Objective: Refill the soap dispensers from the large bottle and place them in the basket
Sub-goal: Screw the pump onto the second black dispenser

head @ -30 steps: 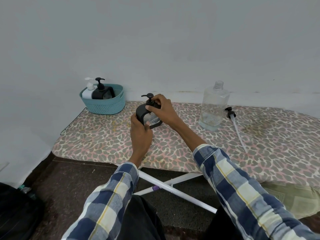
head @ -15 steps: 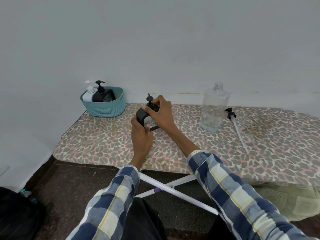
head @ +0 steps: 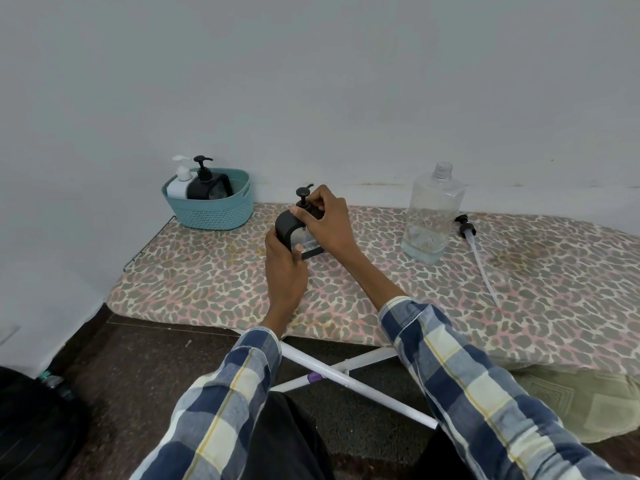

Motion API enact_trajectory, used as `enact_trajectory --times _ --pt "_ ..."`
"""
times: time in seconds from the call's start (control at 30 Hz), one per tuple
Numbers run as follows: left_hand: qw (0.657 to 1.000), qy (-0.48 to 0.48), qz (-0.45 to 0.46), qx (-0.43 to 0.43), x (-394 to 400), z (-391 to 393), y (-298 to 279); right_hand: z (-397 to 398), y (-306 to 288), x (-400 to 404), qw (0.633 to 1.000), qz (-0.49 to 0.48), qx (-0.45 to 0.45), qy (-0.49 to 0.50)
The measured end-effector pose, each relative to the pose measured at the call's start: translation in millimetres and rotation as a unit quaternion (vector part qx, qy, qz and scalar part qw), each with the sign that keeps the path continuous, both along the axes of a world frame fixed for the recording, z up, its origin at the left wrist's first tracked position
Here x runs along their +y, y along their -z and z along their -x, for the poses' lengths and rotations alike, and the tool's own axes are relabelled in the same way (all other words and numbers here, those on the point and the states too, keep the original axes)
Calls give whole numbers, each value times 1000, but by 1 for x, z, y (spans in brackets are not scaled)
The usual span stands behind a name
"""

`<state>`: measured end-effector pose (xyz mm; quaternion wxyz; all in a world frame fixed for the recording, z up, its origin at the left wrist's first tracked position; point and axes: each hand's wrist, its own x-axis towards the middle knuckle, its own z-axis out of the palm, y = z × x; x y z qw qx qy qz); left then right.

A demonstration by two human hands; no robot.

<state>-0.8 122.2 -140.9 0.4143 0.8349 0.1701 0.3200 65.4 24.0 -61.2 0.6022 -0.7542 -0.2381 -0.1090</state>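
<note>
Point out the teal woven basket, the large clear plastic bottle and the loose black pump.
Teal woven basket [head: 211, 214]: head view, front wall.
Large clear plastic bottle [head: 431, 216]: head view, body.
Loose black pump [head: 465, 228]: head view, collar.

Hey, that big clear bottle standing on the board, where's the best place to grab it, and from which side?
Probably around the flat-sided body of the large clear bottle, above the liquid pooled at its base. Come from the near side with the right hand, which is closer. The bottle stands upright with its neck uncapped, so keep it level; its pump and tube lie just to its right, so avoid that side.
</note>
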Motion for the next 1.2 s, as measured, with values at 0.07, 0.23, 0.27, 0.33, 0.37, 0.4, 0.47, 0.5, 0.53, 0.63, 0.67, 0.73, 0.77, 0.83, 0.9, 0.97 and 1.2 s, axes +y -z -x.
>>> enact_trajectory --times 0.07,0.23,0.27,0.33,0.37,0.4,0.47,0.5,0.53,0.63,0.67,0.73,0.77,0.83,0.9,0.97,1.2 --pt "1000 -1 5 4 0 -1 0 -2 -1 -2 998 44 -7 -32" --pt "1000 -3 10 -3 0 -1 1 -10 -4 -12 997 53 30 -50" --pt "1000 -3 15 -4 1 -1 1 -10 -5 -12 997 48 40 -42" --pt "1000 -3 22 -5 1 -1 1 -10 -4 -9 998 41 43 -19" --pt "1000 -3 23 -6 1 -1 0 -9 -3 -5 999 40 36 -5" --pt "1000 -5 24 -5 1 -1 0 -8 -2 -2 999 41 29 9" --pt "1000 -10 28 -3 1 -1 0 -6 1 6 998 48 24 34" --pt "999 -13 31 -1 1 -1 0 -4 1 8 997 54 24 44" --pt "999 -13 34 1 1 -2 0 -4 1 10 997 59 24 51" --pt "999 -9 35 3 2 -2 1 -5 0 6 997 53 23 44" --pt "999 -10 31 3 2 -2 1 -5 -1 3 998 46 27 35" --pt "1000 -11 16 5 1 -2 2 -7 -2 -6 999 36 35 11" --pt "1000 -11 12 4 1 -2 2 -7 -2 -9 999 35 34 -4" --pt "1000 -12 14 2 0 -2 2 -5 -3 -15 999 23 28 -39" --pt "1000 -12 15 3 0 -2 3 -5 -3 -18 998 3 21 -63" --pt "1000 -11 19 5 0 -2 2 -7 -5 -19 997 3 8 -71" --pt "1000 -10 25 0 -1 -2 1 -9 -3 -12 998 32 -25 -52"
